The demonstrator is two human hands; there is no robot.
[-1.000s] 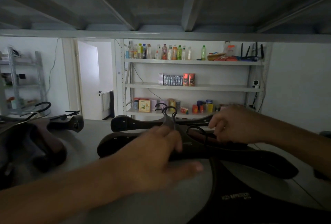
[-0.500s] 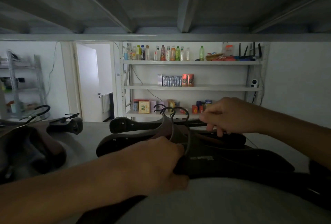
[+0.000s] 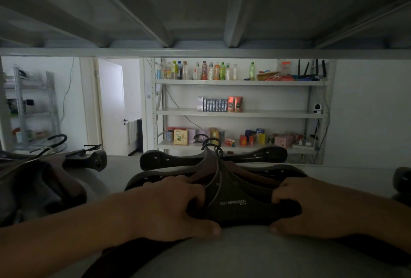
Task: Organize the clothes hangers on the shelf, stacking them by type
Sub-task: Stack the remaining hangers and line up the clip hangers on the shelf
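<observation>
A stack of dark wide-shouldered hangers (image 3: pixel 235 202) lies in the middle of the grey shelf (image 3: pixel 244 253), hooks pointing away from me. My left hand (image 3: pixel 169 208) grips the stack's left side, fingers curled over the top and thumb along the near edge. On the other side, my right hand (image 3: pixel 311 206) grips it the same way. One more dark hanger (image 3: pixel 211 158) lies just behind the stack. At the left sits a pile of brown hangers (image 3: pixel 40 177) with a dark one (image 3: pixel 89 160) beside it.
The underside of the shelf above (image 3: pixel 200 11) hangs low over the work area. A dark rounded object (image 3: pixel 401 180) sits at the right edge. Across the room stands a white rack (image 3: pixel 240 112) with bottles and boxes, and an open doorway (image 3: pixel 120 108) lies to its left.
My right hand came down from the hooks to grip the stack's right side. My left hand shifted onto the left side. The top hanger now lies squared on the stack, nearer me.
</observation>
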